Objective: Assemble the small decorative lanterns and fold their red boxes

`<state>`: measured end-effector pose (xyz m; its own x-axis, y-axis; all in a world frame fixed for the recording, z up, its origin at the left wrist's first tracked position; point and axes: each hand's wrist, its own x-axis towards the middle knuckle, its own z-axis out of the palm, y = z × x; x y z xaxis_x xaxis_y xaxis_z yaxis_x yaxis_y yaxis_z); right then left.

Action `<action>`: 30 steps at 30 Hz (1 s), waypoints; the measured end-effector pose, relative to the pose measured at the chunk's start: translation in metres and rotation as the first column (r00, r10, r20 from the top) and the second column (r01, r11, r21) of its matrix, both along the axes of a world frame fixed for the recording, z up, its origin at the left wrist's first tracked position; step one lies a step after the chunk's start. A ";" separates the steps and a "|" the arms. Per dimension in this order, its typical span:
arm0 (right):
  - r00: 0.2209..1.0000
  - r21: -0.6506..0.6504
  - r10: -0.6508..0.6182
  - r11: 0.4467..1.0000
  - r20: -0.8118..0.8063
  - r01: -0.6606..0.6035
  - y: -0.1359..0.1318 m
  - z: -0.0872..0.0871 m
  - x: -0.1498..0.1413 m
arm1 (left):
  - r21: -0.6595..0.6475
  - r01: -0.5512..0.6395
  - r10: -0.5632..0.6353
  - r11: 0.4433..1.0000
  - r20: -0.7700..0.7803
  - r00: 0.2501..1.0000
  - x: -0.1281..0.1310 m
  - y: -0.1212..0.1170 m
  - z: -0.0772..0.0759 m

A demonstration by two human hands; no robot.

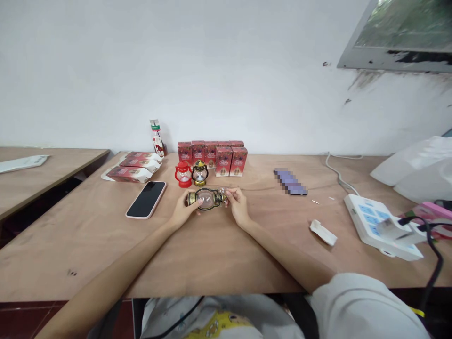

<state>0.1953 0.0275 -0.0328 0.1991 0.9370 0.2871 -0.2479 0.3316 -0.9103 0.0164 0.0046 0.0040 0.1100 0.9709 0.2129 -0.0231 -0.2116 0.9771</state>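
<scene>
A small bronze-coloured lantern [207, 199] with a clear globe lies on its side between my hands, just above or on the table. My left hand [184, 208] wraps its base end, thumb across the globe. At the lantern's top end, my right hand [238, 205] is closed in a pinch. Small shiny bits show around that end, too fine to name. Just behind stand a red lantern [183, 175] and a black-and-gold lantern [199, 173], both upright and side by side.
Several small red boxes [223, 161] stand behind the lanterns. Left are opened red cartons [129, 174], a phone [146, 200] and a patterned packet [157, 137]. Right lie another phone [295, 183], a white scrap [323, 232] and a power strip [365, 221] with cables.
</scene>
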 end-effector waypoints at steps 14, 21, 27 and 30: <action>0.999 0.002 0.036 0.999 0.008 -0.036 -0.003 0.009 -0.004 | -0.129 -0.014 0.017 0.992 0.020 1.000 0.003 0.003 -0.003; 0.959 0.101 -0.277 0.958 0.067 0.269 0.017 0.013 0.023 | 0.008 -0.151 0.148 0.988 0.160 0.976 0.000 0.005 -0.002; 0.821 0.176 -0.451 0.893 0.351 0.415 0.034 0.008 0.068 | 0.107 -0.353 0.330 0.929 0.188 0.925 -0.002 0.005 0.005; 0.746 0.211 -0.394 0.919 0.536 0.334 0.031 0.006 0.073 | 0.120 -0.459 0.430 0.880 0.209 0.878 -0.004 0.005 0.009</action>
<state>0.2684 0.0584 -0.0271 0.2961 0.7885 0.5390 0.4499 0.3827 -0.8069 0.0123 0.0097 0.0130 -0.3773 0.8591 0.3457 -0.0526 -0.3926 0.9182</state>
